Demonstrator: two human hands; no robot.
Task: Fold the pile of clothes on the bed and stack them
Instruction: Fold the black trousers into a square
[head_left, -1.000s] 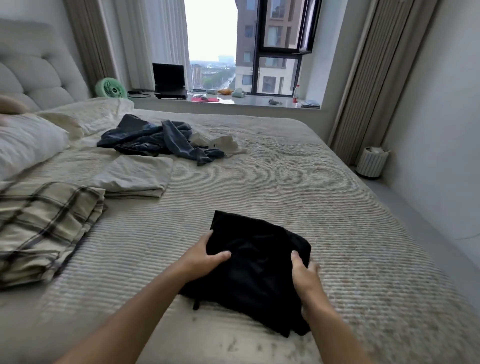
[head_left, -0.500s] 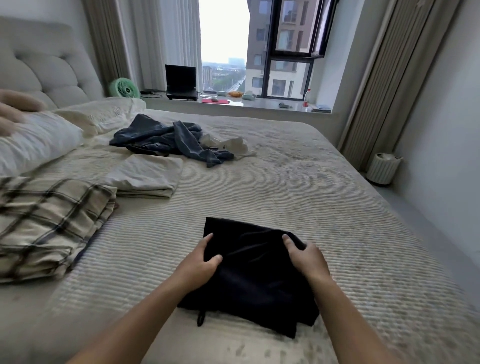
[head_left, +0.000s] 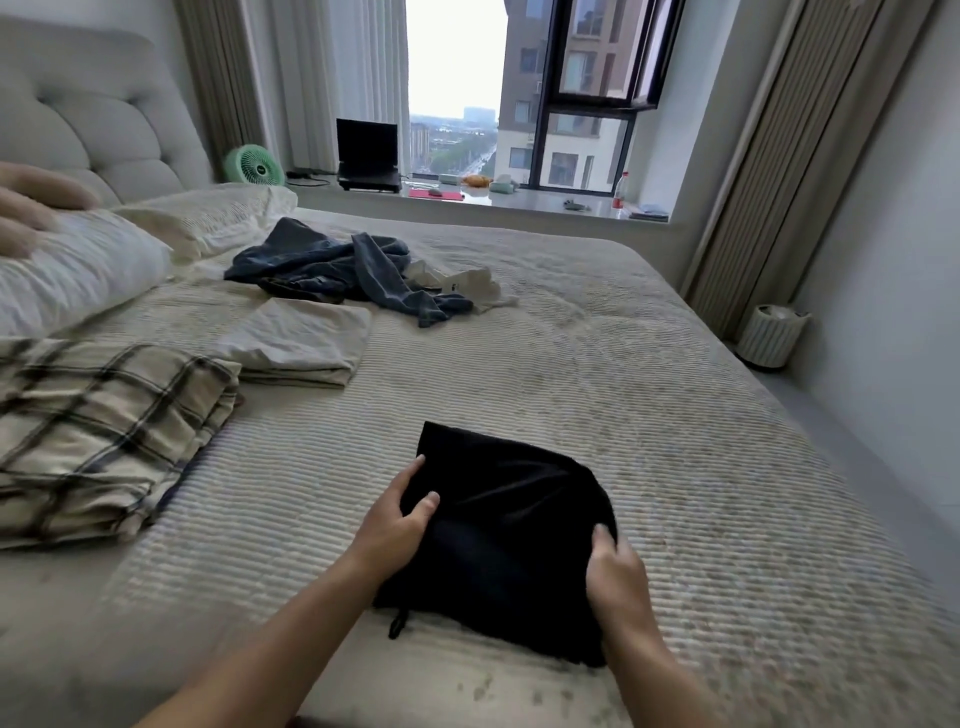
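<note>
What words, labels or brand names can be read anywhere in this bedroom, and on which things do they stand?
None can be read.
Small green round fan on the windowsill: a dark badge at its hub, too blurred to read.
Clear plastic bottle with a red label by the window: print too small to read.
Crumpled white garment beside the blue denim clothes: a tiny dark mark, unreadable.
Folded black garment on the bed: no print visible.

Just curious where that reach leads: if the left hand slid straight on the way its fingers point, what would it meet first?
Probably just the folded black garment that the left hand grips; beyond it, bare ribbed beige bedspread, though depth is unclear.
</note>
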